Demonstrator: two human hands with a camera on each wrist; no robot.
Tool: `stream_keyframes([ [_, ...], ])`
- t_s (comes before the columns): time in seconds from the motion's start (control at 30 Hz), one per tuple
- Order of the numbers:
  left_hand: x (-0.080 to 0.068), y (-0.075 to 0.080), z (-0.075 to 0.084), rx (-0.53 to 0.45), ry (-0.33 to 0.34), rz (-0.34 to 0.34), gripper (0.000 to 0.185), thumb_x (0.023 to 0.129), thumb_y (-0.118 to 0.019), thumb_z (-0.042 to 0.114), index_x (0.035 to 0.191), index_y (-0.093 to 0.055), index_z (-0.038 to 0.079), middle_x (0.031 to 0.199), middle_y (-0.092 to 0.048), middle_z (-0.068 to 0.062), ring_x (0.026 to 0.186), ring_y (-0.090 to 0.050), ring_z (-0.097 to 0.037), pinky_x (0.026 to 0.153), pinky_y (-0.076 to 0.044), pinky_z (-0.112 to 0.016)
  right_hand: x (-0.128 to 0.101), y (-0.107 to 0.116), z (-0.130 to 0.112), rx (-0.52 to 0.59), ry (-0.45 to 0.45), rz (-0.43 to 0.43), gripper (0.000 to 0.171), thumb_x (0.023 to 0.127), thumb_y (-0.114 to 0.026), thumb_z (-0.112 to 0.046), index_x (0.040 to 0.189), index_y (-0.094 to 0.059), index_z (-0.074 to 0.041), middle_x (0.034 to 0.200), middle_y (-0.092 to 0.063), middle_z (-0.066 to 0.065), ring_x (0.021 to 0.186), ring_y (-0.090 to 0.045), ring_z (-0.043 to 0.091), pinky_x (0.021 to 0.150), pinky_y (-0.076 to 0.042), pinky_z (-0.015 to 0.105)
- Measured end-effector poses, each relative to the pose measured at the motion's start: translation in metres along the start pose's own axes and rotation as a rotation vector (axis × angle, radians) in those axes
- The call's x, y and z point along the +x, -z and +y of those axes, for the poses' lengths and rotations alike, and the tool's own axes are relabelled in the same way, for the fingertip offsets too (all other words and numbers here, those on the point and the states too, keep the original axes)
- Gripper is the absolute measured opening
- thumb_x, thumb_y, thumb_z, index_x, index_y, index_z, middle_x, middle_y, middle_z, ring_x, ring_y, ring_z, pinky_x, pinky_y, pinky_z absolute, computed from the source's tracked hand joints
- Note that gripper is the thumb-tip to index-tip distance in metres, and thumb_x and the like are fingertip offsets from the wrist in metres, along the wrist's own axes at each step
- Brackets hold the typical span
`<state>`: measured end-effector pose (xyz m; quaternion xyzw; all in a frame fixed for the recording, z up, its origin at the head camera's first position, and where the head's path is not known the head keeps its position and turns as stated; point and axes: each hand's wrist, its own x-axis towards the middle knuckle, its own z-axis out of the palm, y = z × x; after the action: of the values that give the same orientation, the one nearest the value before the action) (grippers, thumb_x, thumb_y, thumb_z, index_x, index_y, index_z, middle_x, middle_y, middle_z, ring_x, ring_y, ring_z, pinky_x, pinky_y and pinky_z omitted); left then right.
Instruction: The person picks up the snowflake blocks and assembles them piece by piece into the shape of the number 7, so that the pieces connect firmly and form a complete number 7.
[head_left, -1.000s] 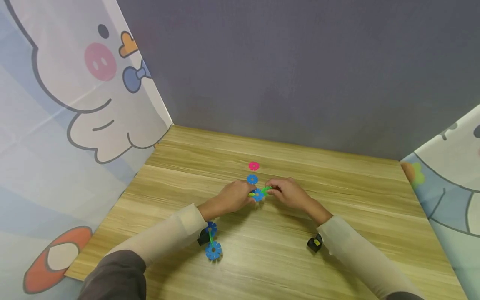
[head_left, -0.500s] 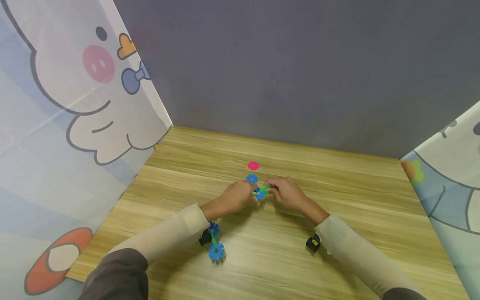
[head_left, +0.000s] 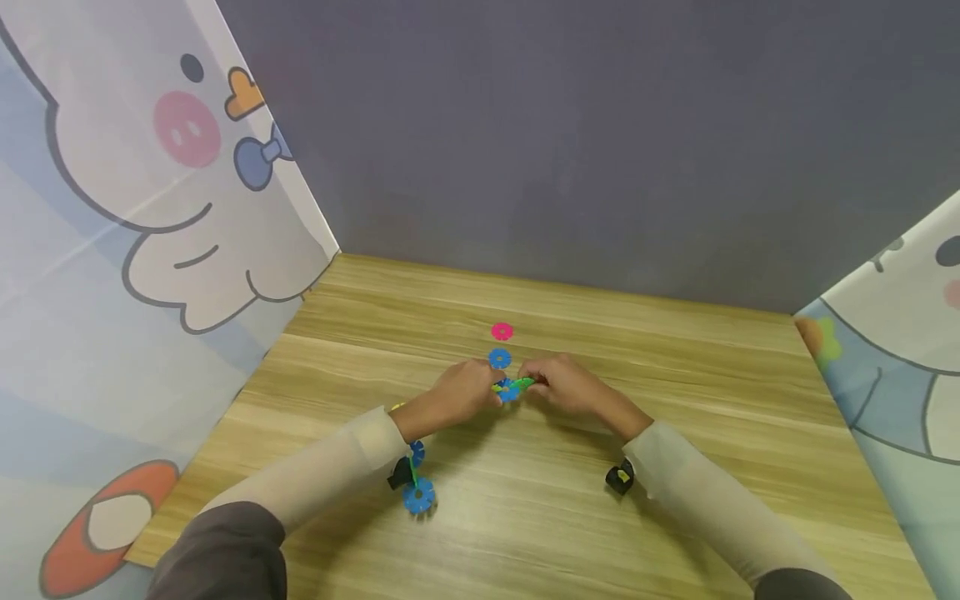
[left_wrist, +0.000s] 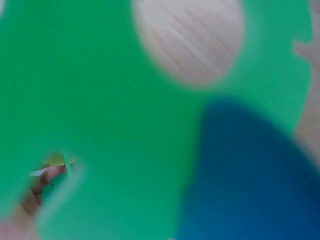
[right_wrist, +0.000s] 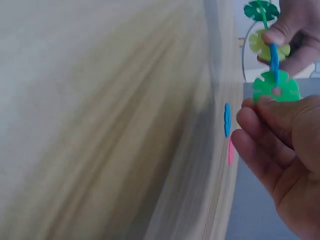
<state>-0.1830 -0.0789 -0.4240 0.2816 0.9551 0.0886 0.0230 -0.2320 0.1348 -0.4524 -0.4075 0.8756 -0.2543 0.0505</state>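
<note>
A: Start at the hands. What does the head view give you?

B: The left hand [head_left: 461,392] and the right hand [head_left: 558,385] meet over the wooden table [head_left: 675,467], fingers curled, both pinching a small cluster of snowflake discs [head_left: 510,388] between them. From there the cluster is only a blue and green speck.

A: And the right wrist view?

B: It shows the make-up. The right hand [right_wrist: 285,150] pinches a bright green disc [right_wrist: 276,87] at its fingertips. An upright blue disc [right_wrist: 274,61] slots into that one. Past it the left hand's thumb [right_wrist: 280,32] presses on a yellow-green disc [right_wrist: 269,45], and a dark green disc [right_wrist: 261,10] sits at the far end.

A: The left wrist view?

B: Nearly blocked. A blurred green disc [left_wrist: 115,125] and a dark blue shape [left_wrist: 250,185] fill the lens, with a patch of table through a hole; I cannot tell more from it.

A: What lies around the hands?

B: Just beyond the fingertips, a loose blue disc [head_left: 499,359] lies flat on the table, and a pink disc [head_left: 502,332] lies a little further out. Back beside the left wrist sits another joined piece of blue discs [head_left: 417,493], partly hidden by the left sleeve [head_left: 330,471]. Printed cartoon panels [head_left: 150,208] stand on both sides, and a grey wall [head_left: 562,150] stands behind the table.
</note>
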Motion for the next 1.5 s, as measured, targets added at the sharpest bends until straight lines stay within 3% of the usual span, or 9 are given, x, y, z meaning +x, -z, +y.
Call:
stream_keyframes([
  [0.13,-0.002,0.003,-0.002,-0.019,0.040,-0.010,0.036,0.084,-0.074,0.028,0.114,-0.070,0.008,0.092,-0.070,-0.005,0.082,-0.063,-0.014,0.063,-0.054,-0.023,0.006,0.004,0.009,0.005,-0.033,-0.043,0.020,0.089,-0.064,-0.005,0.102,-0.068,-0.019,0.081,-0.069,-0.003,0.070,-0.058,0.003,0.064,-0.050,0.021],
  [0.23,-0.003,0.005,-0.003,-0.019,0.065,-0.025,0.043,0.085,-0.073,0.028,0.122,-0.066,0.008,0.107,-0.071,-0.009,0.094,-0.067,-0.019,0.072,-0.058,-0.028,0.012,0.007,0.014,0.017,-0.053,-0.031,0.018,0.089,-0.062,-0.004,0.103,-0.068,-0.013,0.086,-0.071,-0.003,0.077,-0.063,0.005,0.069,-0.053,0.022],
  [0.33,-0.003,0.005,-0.003,-0.008,0.057,-0.033,0.044,0.084,-0.073,0.030,0.122,-0.066,0.008,0.106,-0.071,-0.009,0.095,-0.067,-0.020,0.075,-0.059,-0.030,0.019,0.007,0.016,0.030,-0.072,-0.019,0.014,0.090,-0.061,-0.007,0.102,-0.068,-0.010,0.086,-0.070,-0.003,0.077,-0.063,0.007,0.069,-0.053,0.024],
  [0.7,-0.006,0.002,-0.005,0.002,0.022,0.010,0.032,0.081,-0.076,0.031,0.104,-0.072,0.009,0.084,-0.069,-0.004,0.080,-0.066,-0.015,0.064,-0.057,-0.027,0.045,-0.003,0.019,0.038,-0.128,-0.013,0.014,0.090,-0.067,-0.018,0.101,-0.068,-0.009,0.080,-0.066,-0.004,0.071,-0.058,0.006,0.065,-0.050,0.023],
  [0.87,-0.007,0.001,-0.006,-0.005,0.027,-0.004,0.032,0.081,-0.075,0.030,0.105,-0.072,0.009,0.085,-0.070,-0.004,0.083,-0.066,-0.017,0.067,-0.057,-0.029,0.053,-0.008,0.021,0.023,-0.137,-0.032,0.015,0.090,-0.067,-0.019,0.102,-0.067,-0.011,0.077,-0.062,-0.004,0.069,-0.054,0.008,0.064,-0.047,0.024],
  [1.1,-0.009,-0.001,-0.007,-0.010,0.019,0.001,0.027,0.081,-0.076,0.029,0.099,-0.072,0.009,0.085,-0.069,-0.003,0.085,-0.066,-0.019,0.068,-0.057,-0.030,0.061,-0.016,0.022,0.031,-0.169,-0.065,0.030,0.090,-0.066,-0.021,0.117,-0.065,-0.008,0.078,-0.061,-0.002,0.067,-0.052,0.009,0.063,-0.045,0.023],
  [1.3,-0.008,-0.001,-0.007,-0.017,0.023,-0.004,0.032,0.082,-0.075,0.030,0.106,-0.071,0.009,0.091,-0.071,-0.006,0.088,-0.067,-0.021,0.071,-0.058,-0.032,0.064,-0.022,0.023,-0.009,-0.169,-0.076,0.041,0.092,-0.065,-0.025,0.129,-0.060,-0.009,0.073,-0.056,-0.002,0.062,-0.046,0.009,0.057,-0.039,0.023],
  [1.5,-0.008,-0.001,-0.008,-0.027,0.026,-0.005,0.035,0.083,-0.075,0.029,0.110,-0.071,0.008,0.092,-0.071,-0.007,0.089,-0.067,-0.020,0.071,-0.058,-0.032,0.065,-0.025,0.022,-0.050,-0.179,-0.086,0.041,0.092,-0.065,-0.027,0.129,-0.060,-0.010,0.075,-0.055,-0.002,0.063,-0.045,0.010,0.057,-0.037,0.022],
])
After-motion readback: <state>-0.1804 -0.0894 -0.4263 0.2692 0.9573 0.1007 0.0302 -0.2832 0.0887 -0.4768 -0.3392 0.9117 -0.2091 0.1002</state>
